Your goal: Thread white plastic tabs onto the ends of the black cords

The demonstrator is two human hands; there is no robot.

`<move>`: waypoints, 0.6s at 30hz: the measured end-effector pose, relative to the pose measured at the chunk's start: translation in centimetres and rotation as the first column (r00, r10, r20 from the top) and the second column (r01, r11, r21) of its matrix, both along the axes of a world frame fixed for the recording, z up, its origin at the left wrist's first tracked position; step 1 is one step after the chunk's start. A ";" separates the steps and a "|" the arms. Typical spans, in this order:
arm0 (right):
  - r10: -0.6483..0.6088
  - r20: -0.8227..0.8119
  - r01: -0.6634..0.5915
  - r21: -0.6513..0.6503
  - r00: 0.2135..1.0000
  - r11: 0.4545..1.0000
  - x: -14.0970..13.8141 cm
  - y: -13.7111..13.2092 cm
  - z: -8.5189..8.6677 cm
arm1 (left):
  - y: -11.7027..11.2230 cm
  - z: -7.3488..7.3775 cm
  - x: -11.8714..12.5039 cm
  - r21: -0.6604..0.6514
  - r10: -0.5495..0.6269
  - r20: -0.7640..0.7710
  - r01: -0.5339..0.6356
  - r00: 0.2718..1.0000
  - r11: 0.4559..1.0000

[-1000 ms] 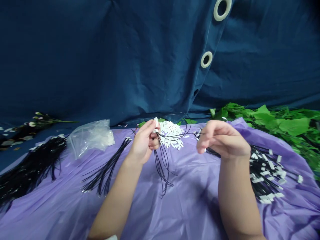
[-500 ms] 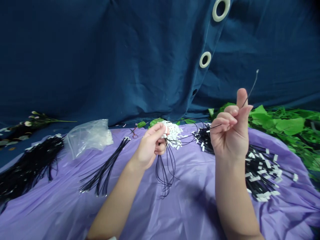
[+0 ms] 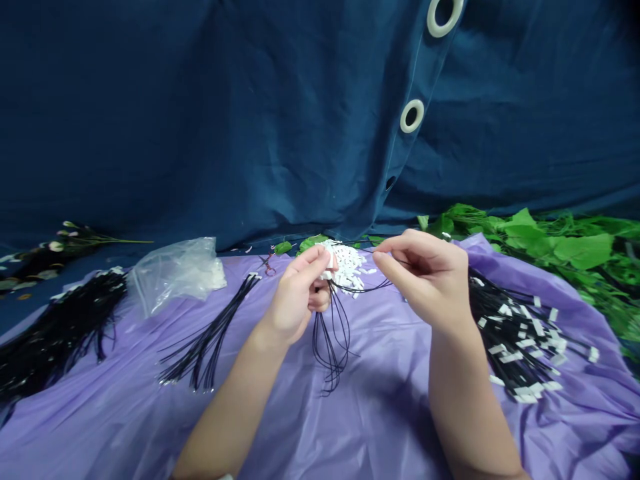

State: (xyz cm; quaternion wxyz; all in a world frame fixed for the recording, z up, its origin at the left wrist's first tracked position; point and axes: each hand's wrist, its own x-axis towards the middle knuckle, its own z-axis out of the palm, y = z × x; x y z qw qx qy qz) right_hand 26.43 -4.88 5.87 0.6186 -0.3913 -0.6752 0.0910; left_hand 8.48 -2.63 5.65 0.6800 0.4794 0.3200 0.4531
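My left hand (image 3: 299, 293) is closed around a small white connector and a bunch of thin black wires (image 3: 330, 340) that hang down from it in loops onto the purple sheet (image 3: 350, 413). Just to its right, my right hand (image 3: 425, 277) pinches the end of one black wire, fingertips pointing left toward the left hand. Behind and between the hands lies a heap of small white connectors (image 3: 350, 263).
A pile of black wires with white ends (image 3: 520, 333) lies at the right. Loose black wires (image 3: 210, 337) lie left of centre, a clear plastic bag (image 3: 175, 270) behind them, a bigger black bundle (image 3: 55, 333) far left. Green leaves (image 3: 550, 243) and a blue curtain (image 3: 250, 120) stand behind.
My right hand, raised with a single wire held up half a second ago, has come down and left toward my left hand. The left hand has stayed nearly still.
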 end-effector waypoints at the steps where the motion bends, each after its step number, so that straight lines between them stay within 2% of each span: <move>1: -0.040 0.006 0.039 0.015 0.999 0.999 -0.1 0.1 -0.1 | -0.1 0.0 0.0 -0.005 0.001 0.005 -0.001 1.000 1.000; 7: -0.047 -0.044 0.047 0.008 0.998 0.999 0.0 0.3 -0.1 | -0.3 0.2 0.0 -0.028 0.019 0.033 -0.018 0.999 0.999; 18: -0.060 0.002 0.060 -0.015 0.998 0.998 0.1 0.3 0.0 | -0.3 0.2 0.2 -0.030 0.015 0.020 -0.014 1.000 0.999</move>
